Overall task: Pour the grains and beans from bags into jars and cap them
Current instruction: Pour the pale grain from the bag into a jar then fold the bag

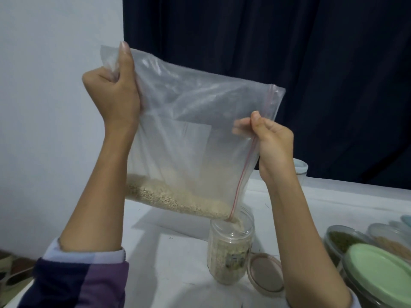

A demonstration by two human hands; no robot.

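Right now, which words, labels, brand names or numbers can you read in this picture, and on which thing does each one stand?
None can be read.
jar: a printed label with dark marks shows on its side, too blurred to read.
bag: a plain pale patch, no text visible.
green lid: no print visible.

bag (189, 121) clear, red zip | grains (178, 198) beige | lid (382, 270) green | curtain (289, 41) navy
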